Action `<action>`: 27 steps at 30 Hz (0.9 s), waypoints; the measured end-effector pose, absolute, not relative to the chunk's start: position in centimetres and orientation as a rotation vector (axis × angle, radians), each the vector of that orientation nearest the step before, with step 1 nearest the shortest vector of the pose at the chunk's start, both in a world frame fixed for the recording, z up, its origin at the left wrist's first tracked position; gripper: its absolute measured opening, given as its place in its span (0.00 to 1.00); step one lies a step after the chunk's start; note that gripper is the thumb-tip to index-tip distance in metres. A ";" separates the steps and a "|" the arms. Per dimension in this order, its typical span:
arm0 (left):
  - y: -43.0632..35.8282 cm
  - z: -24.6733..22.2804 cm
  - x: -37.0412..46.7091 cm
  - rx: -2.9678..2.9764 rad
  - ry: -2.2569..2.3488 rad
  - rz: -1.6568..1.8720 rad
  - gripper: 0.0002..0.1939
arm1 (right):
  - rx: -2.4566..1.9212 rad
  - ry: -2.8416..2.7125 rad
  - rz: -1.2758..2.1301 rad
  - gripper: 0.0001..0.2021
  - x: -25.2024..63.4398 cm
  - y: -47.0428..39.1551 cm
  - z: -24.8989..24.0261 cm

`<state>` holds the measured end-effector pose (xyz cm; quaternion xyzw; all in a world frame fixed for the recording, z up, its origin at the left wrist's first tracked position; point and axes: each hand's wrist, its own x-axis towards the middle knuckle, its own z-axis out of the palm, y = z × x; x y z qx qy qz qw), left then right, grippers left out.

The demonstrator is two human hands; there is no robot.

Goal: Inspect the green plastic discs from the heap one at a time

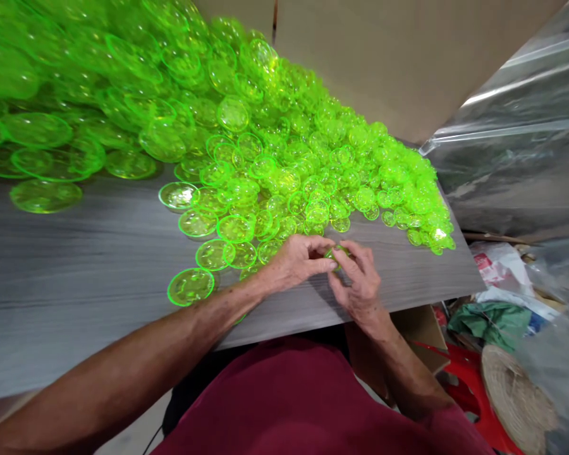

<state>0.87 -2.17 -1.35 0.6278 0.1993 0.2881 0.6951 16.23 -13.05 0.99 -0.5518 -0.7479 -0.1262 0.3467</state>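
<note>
A small clear neon-green plastic disc (334, 254) is pinched between my two hands over the front of the table, mostly covered by the fingers. My left hand (298, 260) is closed, with thumb and fingertips on the disc's left side. From the other side, the curled fingers of my right hand (358, 277) grip the same piece. Just beyond the hands lies a large heap of similar see-through green discs (284, 180), round and shiny with bright rims. Several loose ones, such as a flat-lying disc (191, 287), rest left of my left wrist.
The grey wood-grain table (76, 272) carries the heap along its back. A cardboard sheet (384, 57) stands behind it, and clear plastic sheeting (516, 139) hangs at right. Below right are a red stool (469, 385), a round woven pad (516, 398) and a green bag (490, 322).
</note>
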 end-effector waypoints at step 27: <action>-1.7 -0.6 0.2 1.291 0.312 0.750 0.16 | -1.406 -1.706 -0.229 0.20 16.1 -12.4 1.6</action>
